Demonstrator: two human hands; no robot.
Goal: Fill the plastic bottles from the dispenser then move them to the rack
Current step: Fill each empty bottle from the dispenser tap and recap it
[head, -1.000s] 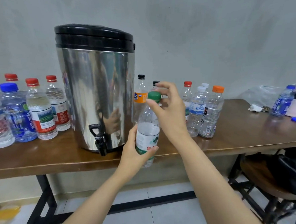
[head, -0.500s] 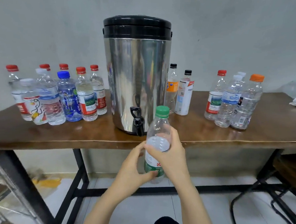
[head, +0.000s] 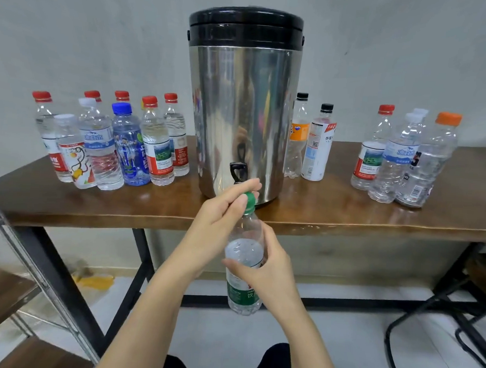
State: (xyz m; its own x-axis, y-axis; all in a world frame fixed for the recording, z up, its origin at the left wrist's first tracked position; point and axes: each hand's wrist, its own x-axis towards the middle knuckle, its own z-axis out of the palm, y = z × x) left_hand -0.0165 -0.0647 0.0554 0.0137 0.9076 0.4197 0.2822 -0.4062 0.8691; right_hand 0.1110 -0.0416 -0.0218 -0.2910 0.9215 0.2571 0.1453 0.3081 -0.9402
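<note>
While right hand [head: 268,272] wraps bottle [head: 240,296] (tilted), left hand [head: 217,213] pinches green cap [head: 249,199].

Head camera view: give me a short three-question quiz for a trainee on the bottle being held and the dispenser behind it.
1. True or false: the green-capped bottle stands on the table.
2. Pick one: the left hand pinches A the tap, B the green cap, C an orange cap.
3. Short answer: what colour is the lid of the dispenser?
Key: 1 false, the right hand grips it in front of the table edge; 2 B; 3 black.
</note>
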